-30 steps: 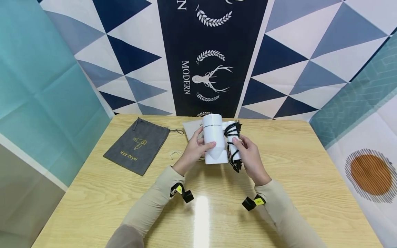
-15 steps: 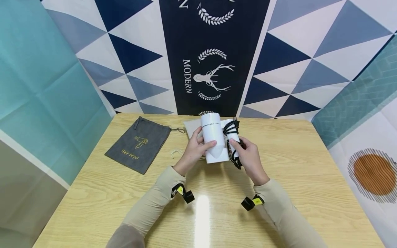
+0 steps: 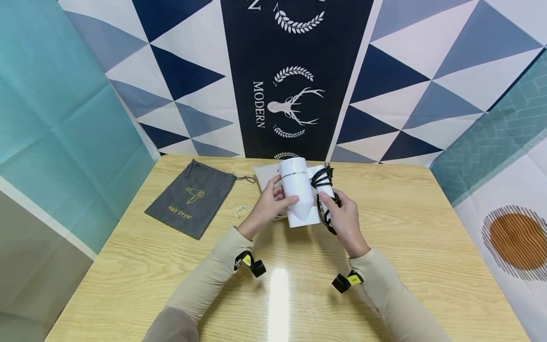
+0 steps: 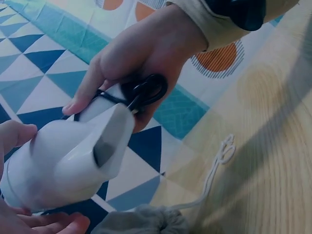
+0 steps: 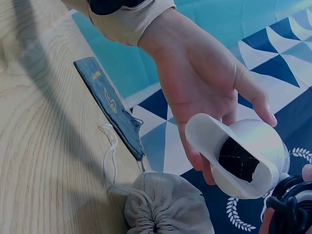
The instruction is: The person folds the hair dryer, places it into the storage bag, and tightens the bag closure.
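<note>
A white hair dryer is held up over the far part of the table, its flat nozzle pointing toward the person. My left hand grips the barrel, thumb on top and fingers along the side. A black cord is wound round the handle, which my right hand holds with its thumb over the front. The right wrist view looks into the dark nozzle opening, with the left hand behind it. Behind and below the dryer lies a pale drawstring bag, partly hidden in the head view.
A flat dark grey pouch marked "Hair Dryer" lies on the wooden table at the left. The pale bag's string trails left of the dryer. A patterned cloth hangs behind the table's far edge.
Both hands keep their hold. The dryer has tilted slightly, its nozzle end swinging a little to the right, and less of the wound cord shows below the right hand.
</note>
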`<state>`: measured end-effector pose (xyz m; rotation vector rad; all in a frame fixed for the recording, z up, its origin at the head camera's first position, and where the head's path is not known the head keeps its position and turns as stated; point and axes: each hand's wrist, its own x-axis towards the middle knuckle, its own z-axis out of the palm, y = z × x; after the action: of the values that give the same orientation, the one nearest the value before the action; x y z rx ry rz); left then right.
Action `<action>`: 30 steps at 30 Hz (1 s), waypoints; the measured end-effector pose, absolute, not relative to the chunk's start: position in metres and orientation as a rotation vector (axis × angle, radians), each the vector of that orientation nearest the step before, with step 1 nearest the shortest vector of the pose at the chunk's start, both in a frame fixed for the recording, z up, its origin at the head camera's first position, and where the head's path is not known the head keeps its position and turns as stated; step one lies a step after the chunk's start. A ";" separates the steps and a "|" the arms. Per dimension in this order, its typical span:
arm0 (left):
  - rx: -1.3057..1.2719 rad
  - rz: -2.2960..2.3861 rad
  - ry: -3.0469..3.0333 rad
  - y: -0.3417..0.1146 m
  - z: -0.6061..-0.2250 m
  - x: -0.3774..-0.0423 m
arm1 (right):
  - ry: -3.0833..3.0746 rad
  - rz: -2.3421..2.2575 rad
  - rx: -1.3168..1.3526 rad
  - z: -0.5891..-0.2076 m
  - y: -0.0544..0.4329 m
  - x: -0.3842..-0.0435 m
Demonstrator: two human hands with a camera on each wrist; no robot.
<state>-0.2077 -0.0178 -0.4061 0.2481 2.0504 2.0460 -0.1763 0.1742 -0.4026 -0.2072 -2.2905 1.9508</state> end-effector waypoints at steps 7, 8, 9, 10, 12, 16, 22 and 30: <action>0.307 1.960 2.123 -0.031 -0.407 -0.219 | -2.296 1.955 -0.245 -0.402 0.178 -0.175; 0.308 1.945 2.146 -0.033 -0.408 -0.222 | -2.293 1.955 -0.250 -0.402 0.178 -0.175; 0.307 1.926 2.172 -0.036 -0.408 -0.224 | -2.289 1.953 -0.252 -0.401 0.179 -0.175; 0.298 1.903 2.204 -0.040 -0.409 -0.226 | -2.286 1.953 -0.253 -0.401 0.180 -0.175; 0.270 1.849 2.275 -0.047 -0.411 -0.232 | -2.273 1.959 -0.251 -0.401 0.181 -0.175; 0.139 1.726 2.407 -0.067 -0.418 -0.250 | -2.269 1.961 -0.241 -0.401 0.185 -0.175; -0.045 1.513 2.541 -0.102 -0.427 -0.279 | -2.288 1.931 -0.244 -0.399 0.191 -0.173; -0.189 1.138 2.772 -0.140 -0.442 -0.299 | -2.285 1.937 -0.236 -0.394 0.198 -0.172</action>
<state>-0.2992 -0.1398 -0.4418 -0.1891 2.7723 1.1381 -0.1720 0.1979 -0.3941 -0.2357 -2.2855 1.9366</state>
